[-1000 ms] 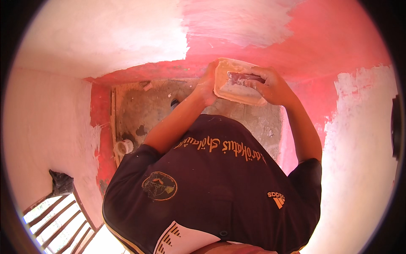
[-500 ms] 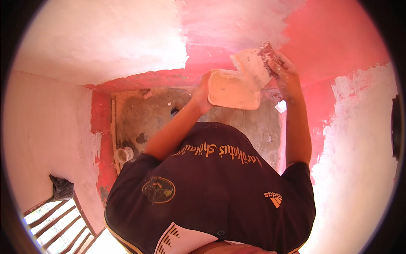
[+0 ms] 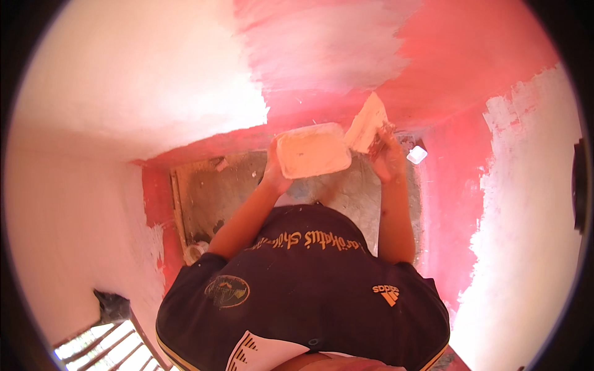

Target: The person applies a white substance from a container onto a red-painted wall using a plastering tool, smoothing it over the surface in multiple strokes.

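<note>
My left hand (image 3: 275, 166) grips the side of a shallow rectangular tub (image 3: 314, 150), its top covered in pale, smooth paste. My right hand (image 3: 387, 154) has its fingers wrapped round the handle of a flat trowel (image 3: 365, 123), whose blade is coated in the same pale paste and is tilted up beside the tub's right end. Both are held out in front of my chest, above the floor.
Walls patched pink (image 3: 445, 173) and white (image 3: 80, 185) surround me. Below are a grimy floor (image 3: 216, 185), a bucket (image 3: 193, 252) at left and a small white object (image 3: 416, 154) at right. A barred opening (image 3: 105, 346) is at lower left.
The trowel, lying over the tub a second ago, was lifted to the right and now stands beside it with its blade turned. Both hands and the tub sit lower and further left in the picture.
</note>
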A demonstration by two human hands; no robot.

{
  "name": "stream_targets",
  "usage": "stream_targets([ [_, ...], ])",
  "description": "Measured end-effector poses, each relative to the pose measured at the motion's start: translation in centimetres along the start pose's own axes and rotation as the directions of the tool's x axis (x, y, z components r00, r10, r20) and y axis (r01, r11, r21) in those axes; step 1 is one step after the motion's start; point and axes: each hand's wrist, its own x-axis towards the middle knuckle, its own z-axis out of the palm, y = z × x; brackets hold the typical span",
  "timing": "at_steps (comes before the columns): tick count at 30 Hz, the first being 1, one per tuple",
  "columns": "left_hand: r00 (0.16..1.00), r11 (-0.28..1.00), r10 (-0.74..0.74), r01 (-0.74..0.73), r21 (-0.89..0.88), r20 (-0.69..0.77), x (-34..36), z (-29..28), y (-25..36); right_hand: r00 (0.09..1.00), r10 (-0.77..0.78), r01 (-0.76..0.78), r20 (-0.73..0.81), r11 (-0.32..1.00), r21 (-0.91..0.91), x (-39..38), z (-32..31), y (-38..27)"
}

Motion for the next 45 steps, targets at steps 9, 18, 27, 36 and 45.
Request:
stream_targets([
  [9, 0.963, 0.952, 0.113, -0.035, 0.303, -0.244, -1.5, -7.5, 6.7, 0.929, -0.251, 0.297, -0.272, 0.944, 0.143, 9.3, -9.8, 2.0],
  [18, 0.968, 0.822, 0.048, 0.102, 0.56, -0.248, -0.7, -7.9, 14.5, 0.294, -0.846, 0.493, -0.445, 0.533, -0.688, 25.3, -26.1, 7.6],
  [27, 0.941, 0.915, -0.02, 0.153, 0.373, -0.337, -0.4, -12.3, 21.9, 0.663, -0.636, 0.136, -0.394, 0.621, -0.772, 21.1, -2.2, 39.6],
  [36, 0.887, 0.919, 0.129, 0.062, 0.39, -0.444, -0.5, -8.8, 23.3, 0.221, -0.857, 0.202, -0.466, 0.508, -0.837, 26.0, -20.7, 8.4],
  [45, 0.941, 0.903, 0.047, 0.104, 0.418, -0.336, -1.0, -9.6, 25.7, 0.514, -0.796, 0.193, -0.319, 0.469, -0.862, 23.9, -2.4, 42.6],
])
